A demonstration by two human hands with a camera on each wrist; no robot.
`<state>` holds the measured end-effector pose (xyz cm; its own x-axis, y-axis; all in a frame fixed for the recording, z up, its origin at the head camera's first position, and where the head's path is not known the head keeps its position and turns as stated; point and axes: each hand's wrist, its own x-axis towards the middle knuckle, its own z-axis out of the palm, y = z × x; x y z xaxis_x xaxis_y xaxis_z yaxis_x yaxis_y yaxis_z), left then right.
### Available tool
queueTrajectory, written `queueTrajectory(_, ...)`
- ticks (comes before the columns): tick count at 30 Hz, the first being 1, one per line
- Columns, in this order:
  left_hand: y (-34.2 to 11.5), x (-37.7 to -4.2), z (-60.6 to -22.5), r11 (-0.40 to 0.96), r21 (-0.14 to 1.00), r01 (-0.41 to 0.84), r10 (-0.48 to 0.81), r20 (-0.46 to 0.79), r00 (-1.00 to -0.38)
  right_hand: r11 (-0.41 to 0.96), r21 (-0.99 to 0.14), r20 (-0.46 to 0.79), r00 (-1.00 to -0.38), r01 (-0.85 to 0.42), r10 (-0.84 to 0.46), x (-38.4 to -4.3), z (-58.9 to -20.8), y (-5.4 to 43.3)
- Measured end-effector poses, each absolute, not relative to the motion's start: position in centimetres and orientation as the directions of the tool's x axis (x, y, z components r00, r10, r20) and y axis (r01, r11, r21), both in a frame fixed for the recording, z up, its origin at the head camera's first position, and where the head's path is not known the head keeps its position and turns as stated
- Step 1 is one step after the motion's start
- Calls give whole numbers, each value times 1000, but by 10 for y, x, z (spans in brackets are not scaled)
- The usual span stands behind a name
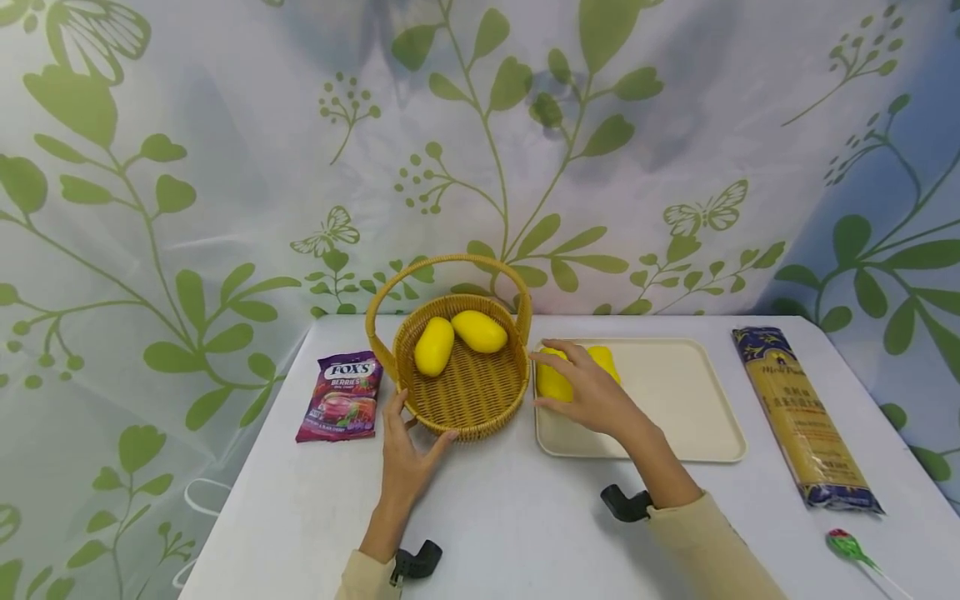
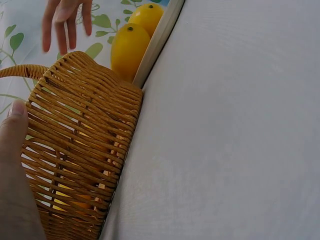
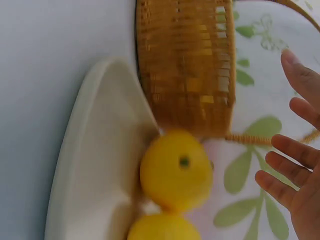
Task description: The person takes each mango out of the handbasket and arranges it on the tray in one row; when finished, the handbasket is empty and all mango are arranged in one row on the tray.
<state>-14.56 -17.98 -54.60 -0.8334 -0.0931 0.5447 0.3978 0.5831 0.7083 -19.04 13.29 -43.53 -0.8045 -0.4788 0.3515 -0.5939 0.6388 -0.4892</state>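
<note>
- Two yellow mangoes (image 1: 434,347) lie inside the wicker basket (image 1: 461,404).
- Two more mangoes (image 1: 553,383) sit on the tray (image 1: 667,404), right of the basket.
- Left hand (image 1: 407,458), spread wide, touches the basket's near side.
- Right hand (image 1: 588,390), wide and empty, hovers over the tray's mangoes.

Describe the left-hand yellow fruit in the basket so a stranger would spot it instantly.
On the white table, find the round wicker basket with the tall arched handle, beside the purple candy bag. Inside, the left fruit is nearer the bag and points more front to back; the right fruit lies more crosswise.
</note>
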Motion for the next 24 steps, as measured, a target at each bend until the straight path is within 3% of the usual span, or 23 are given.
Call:
queueTrajectory(10,-180,-149,-547,587,702,402,-87,548,-832,594,-448,322,-740,-668,-590,-224,-458,67)
queueTrajectory(24,-181,-149,-548,599,702,384,-93,538,-838,653,-439,156,-769,-617,-620,-276,-457,39)
